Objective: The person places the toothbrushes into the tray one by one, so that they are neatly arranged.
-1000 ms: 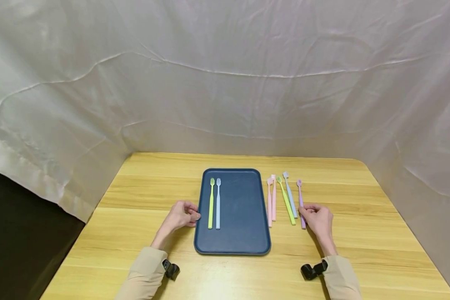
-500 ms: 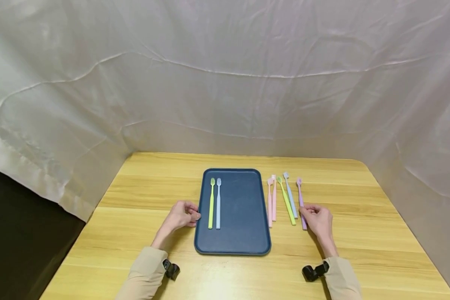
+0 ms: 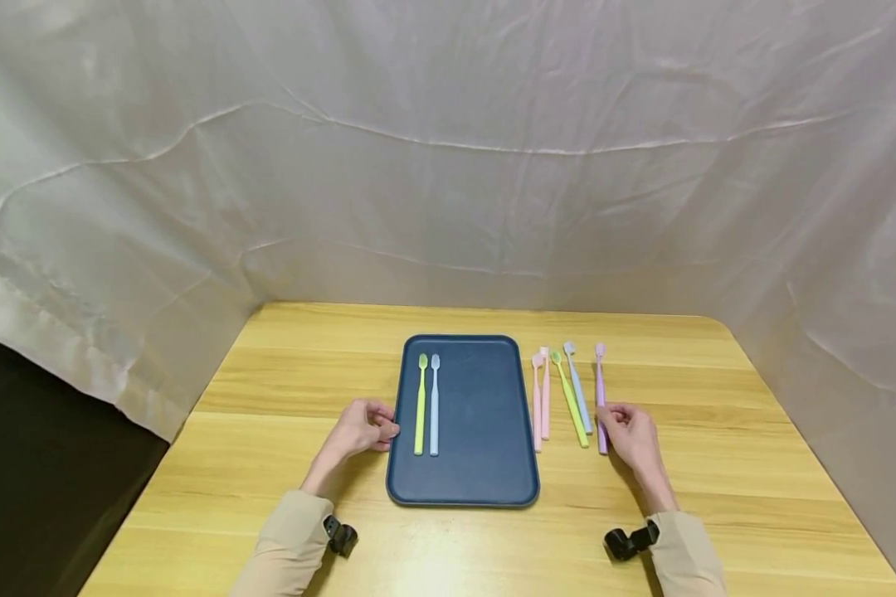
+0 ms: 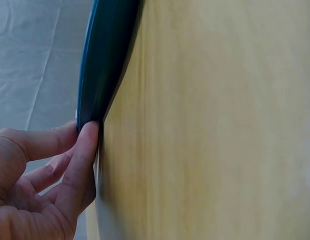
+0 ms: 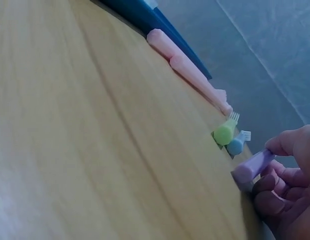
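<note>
My left hand (image 3: pixel 360 427) pinches the left rim of a dark blue tray (image 3: pixel 463 489) between thumb and fingers; the left wrist view shows the fingertips on the tray's edge (image 4: pixel 107 55). In the tray lie a yellow-green toothbrush (image 3: pixel 421 410) and a light blue toothbrush (image 3: pixel 435 414), side by side with heads away from me. To the right, my right hand (image 3: pixel 633 433) pinches a purple toothbrush (image 3: pixel 600 385) by its handle. The right wrist view shows the purple handle (image 5: pixel 252 166) between thumb and fingers, low over the table.
Between tray and right hand lie two pink toothbrushes (image 3: pixel 537 406), close together, then a second yellow-green toothbrush (image 3: pixel 572 404) and a second blue toothbrush (image 3: pixel 578 390), both slanted. The wooden table (image 3: pixel 754 464) is bordered by a pale grey curtain (image 3: pixel 493 207).
The purple toothbrush has turned in my right hand: its head has swung away and slightly right, so it points straighter ahead. The left hand and tray have stayed put.
</note>
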Tool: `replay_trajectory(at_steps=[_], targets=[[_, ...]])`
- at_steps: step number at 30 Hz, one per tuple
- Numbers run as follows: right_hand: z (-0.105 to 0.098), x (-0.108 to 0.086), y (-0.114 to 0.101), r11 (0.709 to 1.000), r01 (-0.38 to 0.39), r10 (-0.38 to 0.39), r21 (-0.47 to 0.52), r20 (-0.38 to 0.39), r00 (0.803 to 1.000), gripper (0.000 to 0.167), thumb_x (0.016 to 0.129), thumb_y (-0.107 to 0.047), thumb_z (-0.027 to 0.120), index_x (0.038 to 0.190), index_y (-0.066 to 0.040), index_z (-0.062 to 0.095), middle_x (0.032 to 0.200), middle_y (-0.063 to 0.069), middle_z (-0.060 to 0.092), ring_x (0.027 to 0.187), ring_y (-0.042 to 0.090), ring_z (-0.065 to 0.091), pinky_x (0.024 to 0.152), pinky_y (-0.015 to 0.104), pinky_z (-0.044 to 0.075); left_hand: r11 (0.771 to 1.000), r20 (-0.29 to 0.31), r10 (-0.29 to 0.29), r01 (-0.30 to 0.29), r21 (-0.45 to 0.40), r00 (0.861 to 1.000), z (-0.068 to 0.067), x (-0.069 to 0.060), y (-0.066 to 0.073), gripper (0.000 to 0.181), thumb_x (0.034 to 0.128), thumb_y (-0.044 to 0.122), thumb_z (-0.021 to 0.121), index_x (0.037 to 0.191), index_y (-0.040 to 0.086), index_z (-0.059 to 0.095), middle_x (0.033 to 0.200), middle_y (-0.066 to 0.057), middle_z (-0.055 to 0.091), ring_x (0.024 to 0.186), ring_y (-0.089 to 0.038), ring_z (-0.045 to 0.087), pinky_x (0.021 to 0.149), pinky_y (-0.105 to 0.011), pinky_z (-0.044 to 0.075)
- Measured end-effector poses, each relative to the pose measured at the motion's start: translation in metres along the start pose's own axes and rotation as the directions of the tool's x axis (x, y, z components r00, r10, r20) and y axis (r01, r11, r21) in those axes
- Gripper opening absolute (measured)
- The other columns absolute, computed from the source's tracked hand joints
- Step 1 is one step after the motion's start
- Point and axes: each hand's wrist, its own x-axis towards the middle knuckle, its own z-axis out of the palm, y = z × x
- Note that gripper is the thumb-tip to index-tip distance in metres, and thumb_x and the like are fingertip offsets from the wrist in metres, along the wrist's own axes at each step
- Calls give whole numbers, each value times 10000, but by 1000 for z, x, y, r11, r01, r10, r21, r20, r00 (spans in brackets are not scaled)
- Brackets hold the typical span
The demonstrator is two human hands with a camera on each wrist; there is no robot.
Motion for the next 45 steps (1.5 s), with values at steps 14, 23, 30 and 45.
replay_trajectory(at_steps=[14, 23, 30, 45], targets=[[-3, -7, -12, 988, -34, 20, 149, 92, 996, 370, 1028, -210, 569, 1221, 104, 590, 849, 16, 691, 640, 13, 572, 564, 151, 531, 999, 19, 33, -33, 5, 999, -1, -2, 0, 250, 864, -105, 695, 1099, -150, 624, 873, -152, 633, 635, -149, 650, 649, -340, 686], [8, -16, -31, 939, 5, -54, 344, 134, 990, 344, 1021, -103, 558, 1284, 115, 519, 770, -94, 629, 600, -5, 518, 517, 131, 471, 1000, -3, 20, -20, 5, 1000, 0, 0, -1, 232, 862, -123, 678, 1090, -133, 635, 866, -143, 632, 632, -155, 650, 645, -324, 684], [15, -22, -44, 910, 9, -100, 414, 199, 975, 368, 999, -27, 568, 1330, 116, 492, 803, -101, 639, 575, -3, 506, 483, 127, 438, 1000, -2, 20, -20, 6, 1000, 1, -1, -1, 231, 868, -114, 679, 1094, -133, 632, 877, -150, 630, 638, -162, 651, 649, -323, 684], [41, -35, -66, 892, 95, -223, 441, 247, 943, 393, 915, 68, 639, 1272, 181, 519, 836, 53, 712, 622, 18, 608, 539, 144, 541, 1000, -5, 9, -9, 25, 1000, 1, -1, -1, 240, 877, -101, 679, 1110, -128, 629, 905, -164, 629, 657, -166, 659, 665, -317, 684]])
